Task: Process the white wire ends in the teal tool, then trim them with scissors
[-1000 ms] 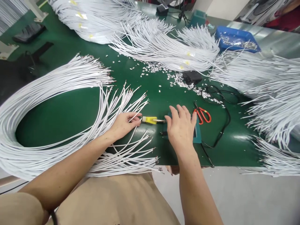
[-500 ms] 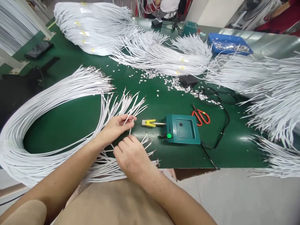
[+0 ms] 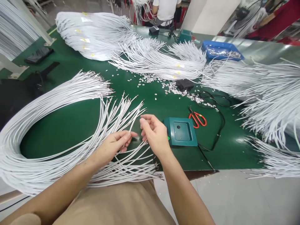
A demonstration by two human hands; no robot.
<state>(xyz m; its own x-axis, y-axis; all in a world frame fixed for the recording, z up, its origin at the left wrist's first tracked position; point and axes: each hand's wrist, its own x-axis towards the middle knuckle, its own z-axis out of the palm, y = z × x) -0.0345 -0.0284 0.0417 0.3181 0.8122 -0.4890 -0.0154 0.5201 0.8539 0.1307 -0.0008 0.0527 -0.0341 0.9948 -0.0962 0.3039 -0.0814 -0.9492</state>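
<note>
My left hand (image 3: 114, 145) pinches the end of a white wire (image 3: 133, 124) from the fanned bundle of white wires (image 3: 58, 103) lying in a big loop on the green table (image 3: 70, 122). My right hand (image 3: 153, 132) hovers just to its right with fingers spread, holding nothing that I can see. It covers the left side of a small teal box (image 3: 181, 131) with a round button on top. The yellow clip seen earlier at the box's left is hidden behind my right hand.
Red-handled scissors (image 3: 197, 119) lie right of the teal box, beside a black cable (image 3: 219, 125). Metal scraps (image 3: 173, 87) litter the middle. More white wire bundles (image 3: 161, 59) fill the back and right (image 3: 274, 103). A blue tray (image 3: 221, 50) and another person (image 3: 165, 9) are at the far end.
My right hand has risen from the wires near the table's front edge to beside my left hand, in front of the teal box. My left hand has shifted slightly toward me with the wire.
</note>
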